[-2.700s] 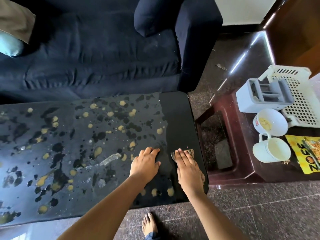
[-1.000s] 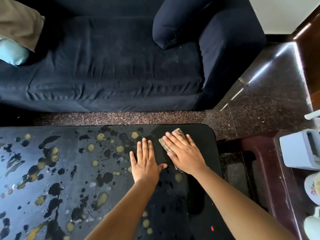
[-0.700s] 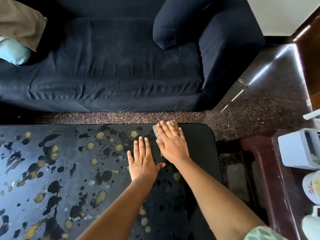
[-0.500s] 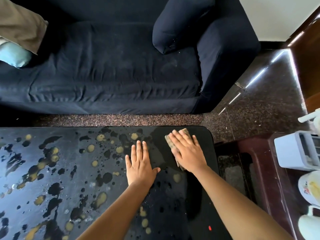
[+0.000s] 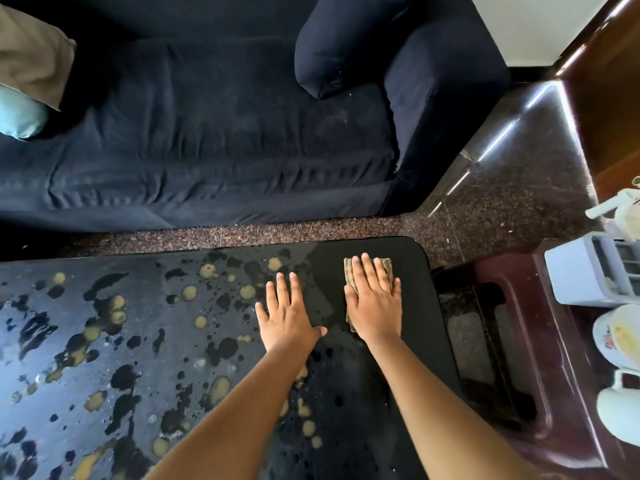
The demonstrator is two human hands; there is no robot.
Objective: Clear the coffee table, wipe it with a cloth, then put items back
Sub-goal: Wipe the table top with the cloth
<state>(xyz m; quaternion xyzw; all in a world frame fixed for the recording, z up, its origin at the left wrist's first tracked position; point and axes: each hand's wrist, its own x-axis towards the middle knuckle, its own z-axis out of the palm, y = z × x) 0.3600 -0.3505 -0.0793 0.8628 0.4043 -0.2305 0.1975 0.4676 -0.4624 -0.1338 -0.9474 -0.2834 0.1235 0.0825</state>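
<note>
Right hand (image 5: 375,303): lying flat, fingers straight, pressing cloth (image 5: 349,268) onto coffee table (image 5: 426,327). Left hand (image 5: 287,317): resting flat beside cloth, holding nothing.

Two bare forearms reach forward over the tabletop (image 5: 346,427). The left hand (image 5: 287,317) lies flat, palm down, fingers spread, near the tabletop's far right corner. Just beside it, the right hand (image 5: 375,306) presses straight fingers onto a cloth (image 5: 349,270).

A tan checked cloth (image 5: 350,268) shows beneath the right fingers (image 5: 372,275) on a glossy black counter (image 5: 424,306). Left of the fingers its surface is a grey film blotched with black and mustard-yellow spots. Beyond the fingertips are a navy sofa (image 5: 225,133) and a speckled brown floor (image 5: 502,209). Far to their right is a white mug (image 5: 604,337), yellow inside.
</note>
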